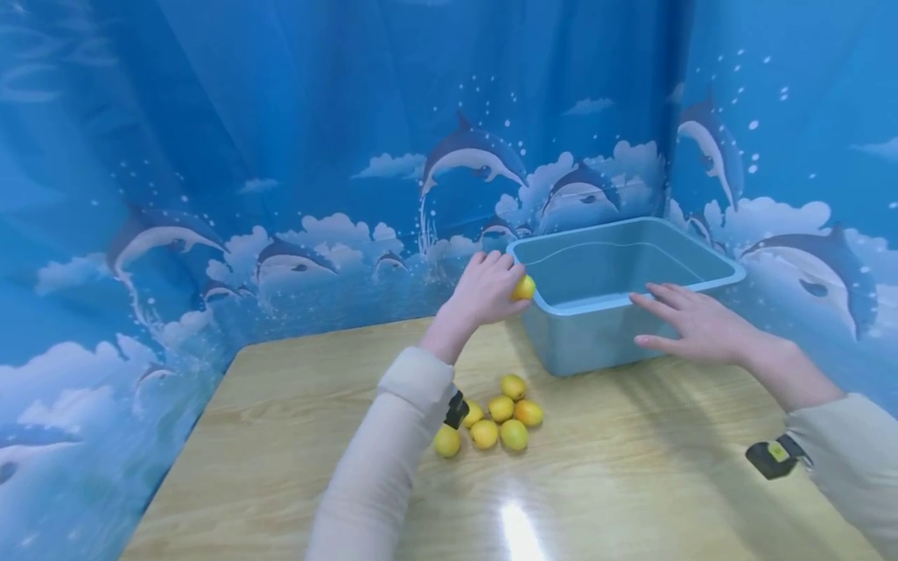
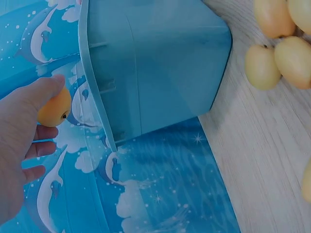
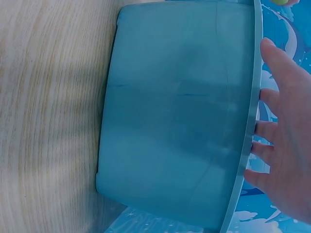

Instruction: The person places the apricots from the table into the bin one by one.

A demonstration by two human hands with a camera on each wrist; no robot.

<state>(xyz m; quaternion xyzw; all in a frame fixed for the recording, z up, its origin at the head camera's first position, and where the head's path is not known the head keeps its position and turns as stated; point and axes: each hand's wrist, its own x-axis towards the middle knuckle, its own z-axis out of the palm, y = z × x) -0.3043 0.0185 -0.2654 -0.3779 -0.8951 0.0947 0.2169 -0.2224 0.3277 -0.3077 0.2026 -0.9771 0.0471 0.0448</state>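
Note:
My left hand [image 1: 489, 290] holds a yellow oval fruit [image 1: 523, 287] at the left corner of a blue plastic bin [image 1: 596, 339]. In the left wrist view the thumb and fingers grip this fruit [image 2: 55, 108], which has a small dark spot at one end, just outside the bin's rim [image 2: 92, 82]. My right hand [image 1: 705, 323] spreads its fingers over the bin's near rim and holds nothing. From the right wrist view, the fingertips [image 3: 265, 130] lie right along that rim. Several more yellow fruits [image 1: 501, 408] sit in a loose cluster on the table in front of the bin.
The bin stands at the back right of a light wooden table [image 1: 302, 428]. Behind it hangs a blue curtain [image 1: 316, 140] printed with dolphins and clouds. The left sleeve [image 1: 386, 444] passes beside the fruit cluster and partly covers its left side.

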